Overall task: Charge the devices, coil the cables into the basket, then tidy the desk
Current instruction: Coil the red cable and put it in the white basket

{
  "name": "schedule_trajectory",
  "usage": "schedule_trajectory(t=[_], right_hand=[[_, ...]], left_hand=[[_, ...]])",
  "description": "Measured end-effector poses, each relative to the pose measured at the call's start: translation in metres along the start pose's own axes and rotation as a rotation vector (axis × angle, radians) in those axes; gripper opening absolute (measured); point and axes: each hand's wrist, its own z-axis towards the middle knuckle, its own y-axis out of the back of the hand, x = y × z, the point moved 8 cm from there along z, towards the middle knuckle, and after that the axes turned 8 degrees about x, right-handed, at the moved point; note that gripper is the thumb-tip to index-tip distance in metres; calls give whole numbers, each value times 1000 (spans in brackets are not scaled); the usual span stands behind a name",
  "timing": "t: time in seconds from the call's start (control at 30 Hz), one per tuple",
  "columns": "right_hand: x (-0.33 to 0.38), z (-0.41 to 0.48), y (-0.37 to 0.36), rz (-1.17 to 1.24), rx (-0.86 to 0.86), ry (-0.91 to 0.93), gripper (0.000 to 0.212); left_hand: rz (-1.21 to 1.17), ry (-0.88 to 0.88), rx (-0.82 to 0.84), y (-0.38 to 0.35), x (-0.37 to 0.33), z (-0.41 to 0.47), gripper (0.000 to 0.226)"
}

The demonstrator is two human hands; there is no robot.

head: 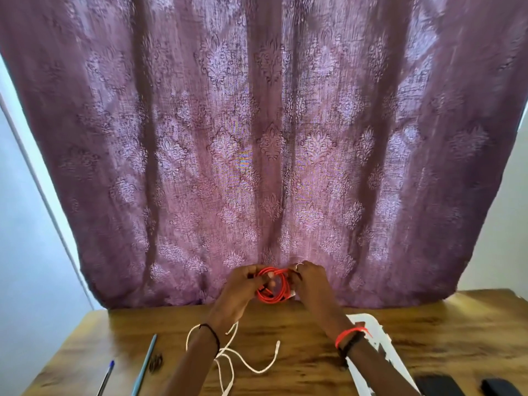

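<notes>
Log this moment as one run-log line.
stage: cable coiling | left hand: holds red cable coil | right hand: pinches coil | white cable: loose on desk | white basket: beside right wrist

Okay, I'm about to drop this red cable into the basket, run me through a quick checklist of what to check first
1. Red cable wound into loops: ok.
2. Both hands on the coil: ok. The left hand and right hand each grip a side, above the desk.
3. Loose end secured: cannot tell. The fingers hide it.
4. White basket close by: ok. It sits under the right forearm.
5. Room inside the basket: cannot tell. The arm covers most of it.
6. White cable coiled: not ok. It lies loose on the desk.
</notes>
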Motion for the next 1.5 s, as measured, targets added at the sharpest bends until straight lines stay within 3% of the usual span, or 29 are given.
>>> schedule_trajectory(t=[0.13,0.37,0.53,0.7,0.77,0.83,0.93,1.07,1.13,1.2,1.33,1.5], right_hand=[[1,-6,-4,184,-23,-53,23],[4,-9,-13,341,6,-139,36],[0,-10,-3,357,-119,-168,11],[-1,-12,2,383,-141,-198,12],[-1,-12,7,314,-164,-185,15],[1,-12,13,251,-185,-182,17],[2,-9,17,224,-188,-186,16],[-2,-5,5,228,-107,-224,13],[-4,-5,-1,283,-72,-217,7],[-4,-6,-5,365,-33,-204,14],[-12,-7,-8,581,33,-235,21],[-14,-8,-16,862,189,-229,14]], left_hand=[[16,-39,-16,2,-4,-1,10],[11,-73,-51,10,-1,-1,14],[74,-126,-55,4,-5,-2,14],[464,-251,-127,9,-10,-2,20],[573,-232,-209,14,-2,-2,41],[509,-126,-223,13,14,-3,53],[282,20,-206,8,44,0,54],[266,-43,-261,7,45,1,30],[271,-68,-271,7,36,-2,24],[274,-104,-253,3,28,-4,33],[194,-101,-250,11,35,0,22],[43,-97,-211,12,40,3,18]])
